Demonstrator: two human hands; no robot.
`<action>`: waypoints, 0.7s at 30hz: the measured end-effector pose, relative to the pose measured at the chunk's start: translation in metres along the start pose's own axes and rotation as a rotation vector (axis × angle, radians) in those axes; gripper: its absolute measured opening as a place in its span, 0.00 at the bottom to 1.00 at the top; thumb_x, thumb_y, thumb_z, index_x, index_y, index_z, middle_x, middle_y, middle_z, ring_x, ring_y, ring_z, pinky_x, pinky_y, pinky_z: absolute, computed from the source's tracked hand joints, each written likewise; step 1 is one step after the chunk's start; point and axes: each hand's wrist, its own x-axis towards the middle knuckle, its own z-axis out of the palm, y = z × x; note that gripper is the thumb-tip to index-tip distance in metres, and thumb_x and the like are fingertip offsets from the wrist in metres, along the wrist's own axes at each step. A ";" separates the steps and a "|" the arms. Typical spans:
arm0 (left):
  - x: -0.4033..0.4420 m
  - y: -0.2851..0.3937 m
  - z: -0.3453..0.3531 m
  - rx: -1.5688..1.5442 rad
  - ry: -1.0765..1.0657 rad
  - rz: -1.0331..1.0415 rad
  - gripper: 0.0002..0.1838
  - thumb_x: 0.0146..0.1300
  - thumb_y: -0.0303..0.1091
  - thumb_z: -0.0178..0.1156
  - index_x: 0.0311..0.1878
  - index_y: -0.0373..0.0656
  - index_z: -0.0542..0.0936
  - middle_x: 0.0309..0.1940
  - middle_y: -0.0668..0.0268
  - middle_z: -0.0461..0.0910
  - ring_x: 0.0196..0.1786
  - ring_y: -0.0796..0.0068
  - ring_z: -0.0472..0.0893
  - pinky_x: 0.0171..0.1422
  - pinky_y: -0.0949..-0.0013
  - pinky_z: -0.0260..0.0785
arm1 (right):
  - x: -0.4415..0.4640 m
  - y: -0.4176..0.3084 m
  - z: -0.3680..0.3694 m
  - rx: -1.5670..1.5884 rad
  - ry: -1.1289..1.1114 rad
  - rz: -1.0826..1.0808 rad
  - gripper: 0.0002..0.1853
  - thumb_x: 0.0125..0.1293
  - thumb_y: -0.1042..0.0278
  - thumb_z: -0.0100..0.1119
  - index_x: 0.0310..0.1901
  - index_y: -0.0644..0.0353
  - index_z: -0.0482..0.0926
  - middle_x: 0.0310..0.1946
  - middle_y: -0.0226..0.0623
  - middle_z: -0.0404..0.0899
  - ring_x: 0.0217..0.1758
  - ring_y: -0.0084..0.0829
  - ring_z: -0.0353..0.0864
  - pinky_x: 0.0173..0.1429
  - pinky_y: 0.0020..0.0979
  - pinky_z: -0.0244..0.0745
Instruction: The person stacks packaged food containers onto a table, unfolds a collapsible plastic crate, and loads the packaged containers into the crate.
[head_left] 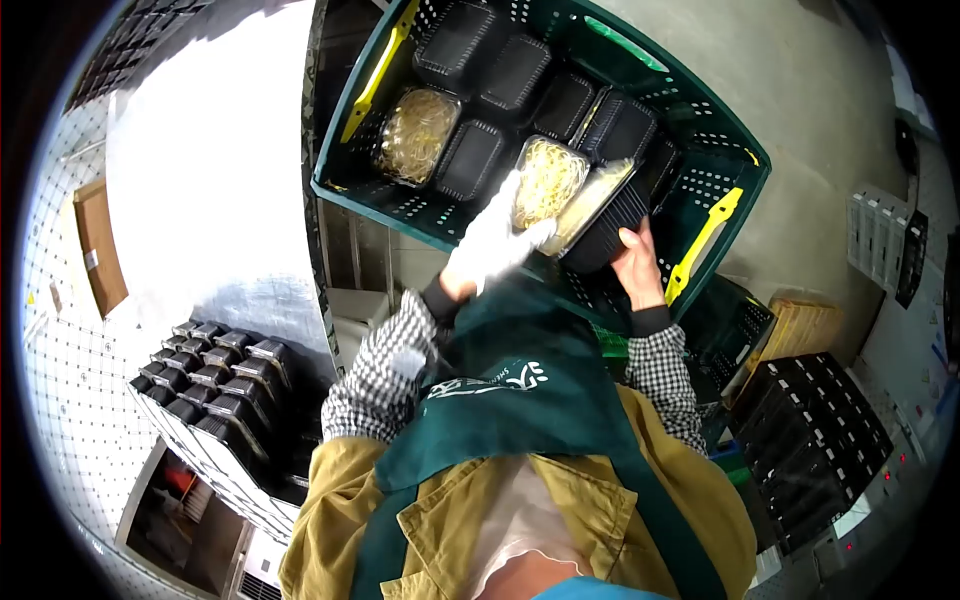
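Observation:
My left hand [497, 243], in a white glove, grips a clear-topped pack of bean sprouts [551, 180] over the near side of a dark green crate [440, 232]. My bare right hand [638, 262] is closed on the ridged black underside of a tilted black tray [610, 230]. A clear side showing pale yellow contents [590, 203] faces the left hand, whose thumb touches it. Inside the crate lie several face-down black trays [515, 72]. One sprout pack [420, 135] lies lid up at the crate's left end.
Yellow handles [705, 243] mark the crate's ends. To the left is a white and metal tabletop [210, 180]. Rows of black trays [225, 385] stand at lower left. A stack of black crates [812, 440] and a cardboard box [800, 328] are at right.

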 end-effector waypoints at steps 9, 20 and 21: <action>0.064 -0.053 0.017 0.533 -0.210 -0.263 0.56 0.49 0.32 0.68 0.73 0.43 0.39 0.54 0.41 0.69 0.57 0.46 0.72 0.61 0.59 0.65 | 0.055 0.072 -0.028 -0.319 0.207 0.314 0.25 0.74 0.50 0.40 0.61 0.61 0.69 0.56 0.35 0.74 0.56 0.30 0.75 0.58 0.35 0.72; 0.085 -0.075 -0.032 0.729 0.015 0.122 0.34 0.56 0.39 0.61 0.64 0.42 0.62 0.43 0.46 0.75 0.49 0.48 0.76 0.54 0.55 0.69 | 0.068 0.067 -0.063 -0.902 0.702 -0.042 0.22 0.72 0.53 0.45 0.53 0.66 0.73 0.45 0.38 0.77 0.48 0.32 0.75 0.55 0.32 0.70; 0.088 -0.065 -0.057 0.841 0.048 0.001 0.33 0.56 0.40 0.62 0.62 0.40 0.63 0.44 0.46 0.75 0.49 0.48 0.77 0.53 0.55 0.70 | 0.072 0.042 -0.053 -0.981 0.806 -0.171 0.23 0.70 0.52 0.49 0.54 0.66 0.72 0.47 0.42 0.76 0.50 0.34 0.76 0.55 0.33 0.70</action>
